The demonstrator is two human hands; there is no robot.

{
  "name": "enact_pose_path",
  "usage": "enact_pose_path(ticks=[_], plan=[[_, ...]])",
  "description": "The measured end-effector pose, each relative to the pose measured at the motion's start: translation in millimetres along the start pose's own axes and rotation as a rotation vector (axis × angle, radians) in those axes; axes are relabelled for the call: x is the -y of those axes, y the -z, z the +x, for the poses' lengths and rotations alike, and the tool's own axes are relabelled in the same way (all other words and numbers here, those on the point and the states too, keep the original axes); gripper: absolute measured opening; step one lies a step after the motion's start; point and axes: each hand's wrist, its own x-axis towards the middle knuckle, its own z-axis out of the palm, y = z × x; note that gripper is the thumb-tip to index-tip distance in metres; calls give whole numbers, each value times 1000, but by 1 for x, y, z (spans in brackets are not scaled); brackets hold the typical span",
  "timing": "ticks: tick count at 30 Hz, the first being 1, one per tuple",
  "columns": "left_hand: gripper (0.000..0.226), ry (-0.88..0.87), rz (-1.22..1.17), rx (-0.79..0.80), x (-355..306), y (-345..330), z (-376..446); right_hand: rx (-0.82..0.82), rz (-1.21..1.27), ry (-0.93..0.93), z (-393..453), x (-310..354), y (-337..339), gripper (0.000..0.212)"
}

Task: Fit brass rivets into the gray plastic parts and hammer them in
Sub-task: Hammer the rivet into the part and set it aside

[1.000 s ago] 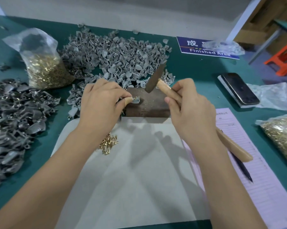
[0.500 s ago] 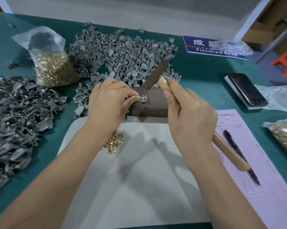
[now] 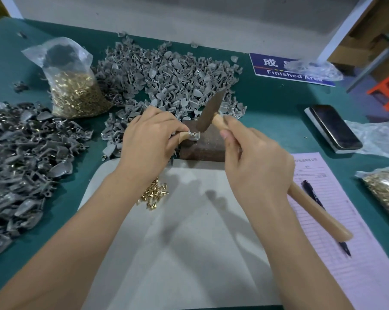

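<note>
Green surface (image 3: 267,104), workshop bench. Gray plastic part (image 3: 194,136) sits on rusty metal block (image 3: 208,145), brass rivet (image 3: 195,133) seated in it, hammer (image 3: 208,113) head just above. Part judged light, stiff, small, likely to skitter under a blow; best pinched at its outer edge, clear of the rivet. Left hand (image 3: 148,139) pinches it there with thumb and fingertips. Right hand (image 3: 256,166) wraps the wooden handle near the head. Loose rivets (image 3: 154,194) lie on white mat (image 3: 184,253); unworked parts pile (image 3: 166,79) behind.
</note>
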Motion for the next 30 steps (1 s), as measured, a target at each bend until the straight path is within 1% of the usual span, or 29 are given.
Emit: enact_pose_path(ticks=[2,3,4,6,7,11,12,14,15,17,18,19,22,24,27,30], plan=[[21,-2,-9,0,0,0,0,-128,85,-11,0,0,3,30],[21,-2,-13,-2,0,0,0,-137,103,6,1,-1,3,30],[21,-4,-19,-5,0,0,0,-89,87,31,1,-1,2,30],[20,-6,-27,-12,1,0,0,57,18,51,0,0,-1,31],[20,-7,-29,-11,2,0,0,72,1,41,-1,0,-1,31],[21,-11,-35,-10,1,-1,0,-115,89,-8,0,2,2,29],[20,-9,-30,-8,2,-1,0,-91,76,7,2,2,1,30],[18,3,-31,-11,2,-1,0,49,7,36,2,-1,-2,31],[18,10,-35,-9,2,-1,0,86,-2,37,2,-3,-3,29],[18,13,-42,2,2,-2,0,54,22,10,4,-8,-4,23],[18,12,-48,4,2,-2,0,33,62,-28,4,-11,-4,22],[18,12,-54,1,2,-2,-1,48,118,-85,5,-14,-5,23],[19,16,-63,-4,2,-3,-1,160,278,-245,9,-23,-8,38],[20,13,-68,-9,2,-4,-1,158,307,-254,9,-28,-9,39],[22,19,-73,-17,3,-5,-2,142,311,-252,8,-30,-12,29],[22,24,-75,-12,3,-5,-2,147,262,-250,8,-30,-15,28]])
